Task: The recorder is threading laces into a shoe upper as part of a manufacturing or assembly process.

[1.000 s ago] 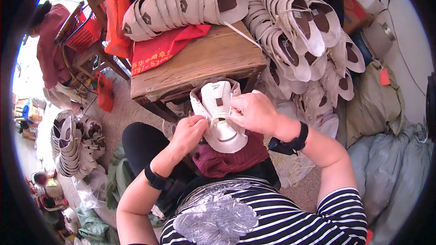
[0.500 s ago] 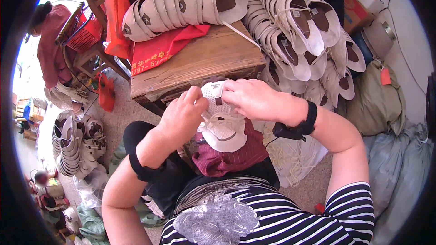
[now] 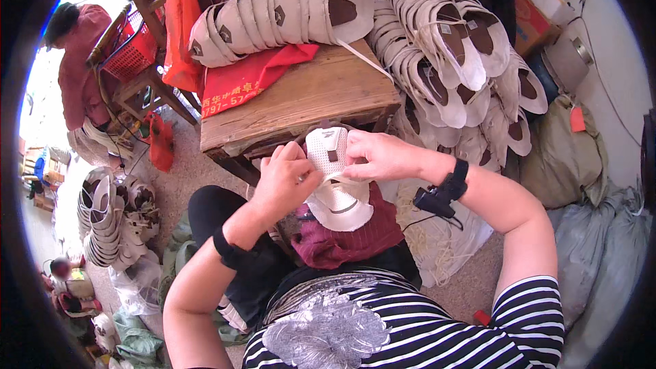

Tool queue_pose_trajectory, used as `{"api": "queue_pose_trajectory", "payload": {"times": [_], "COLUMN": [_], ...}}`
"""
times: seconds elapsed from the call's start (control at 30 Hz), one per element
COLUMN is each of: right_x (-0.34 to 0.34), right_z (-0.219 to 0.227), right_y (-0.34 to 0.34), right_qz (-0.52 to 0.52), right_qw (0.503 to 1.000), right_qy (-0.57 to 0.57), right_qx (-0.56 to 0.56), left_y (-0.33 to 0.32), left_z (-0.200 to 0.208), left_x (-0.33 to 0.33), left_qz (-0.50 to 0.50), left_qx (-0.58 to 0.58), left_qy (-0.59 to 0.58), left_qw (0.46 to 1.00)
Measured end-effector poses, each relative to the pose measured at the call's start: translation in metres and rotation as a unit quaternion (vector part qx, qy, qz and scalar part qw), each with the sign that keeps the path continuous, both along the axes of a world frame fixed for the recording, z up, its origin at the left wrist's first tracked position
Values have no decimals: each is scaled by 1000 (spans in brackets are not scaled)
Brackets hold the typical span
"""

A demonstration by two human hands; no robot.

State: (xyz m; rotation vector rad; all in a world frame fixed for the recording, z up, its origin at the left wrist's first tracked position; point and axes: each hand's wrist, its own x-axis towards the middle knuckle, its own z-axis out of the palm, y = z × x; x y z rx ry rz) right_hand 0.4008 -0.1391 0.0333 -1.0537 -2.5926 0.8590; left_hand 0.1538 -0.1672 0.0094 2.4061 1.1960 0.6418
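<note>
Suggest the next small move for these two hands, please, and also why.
Perhaps draw the sides of the pale shoe upper gently inward: the left hand and right hand pinch its opposite edges, with the perforated tongue exposed between them.

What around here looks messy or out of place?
Mainly the pale cords, lying in a loose tangle right of the maroon cloth, unlike the neatly nested shoe uppers on the wooden table. A white strip also trails from those uppers across the table.
</note>
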Motion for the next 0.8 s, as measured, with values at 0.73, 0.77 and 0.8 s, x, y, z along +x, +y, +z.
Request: {"api": "queue_pose_trajectory", "payload": {"times": [0.73, 0.77, 0.8], "right_x": [-59, -62, -63], "right_z": [82, 82, 82], "right_y": [-33, -36, -36], "right_qz": [-5, -1, 3], "right_qw": [867, 866, 866], "right_qy": [324, 334, 344], "right_qx": [-379, -372, -364], "left_y": [18, 20, 24], "left_z": [91, 84, 76], "left_x": [6, 5, 5], "left_qz": [17, 6, -6], "left_qx": [-86, -265, -433], "left_qy": [-322, -401, -462], "left_qw": [943, 877, 774]}}
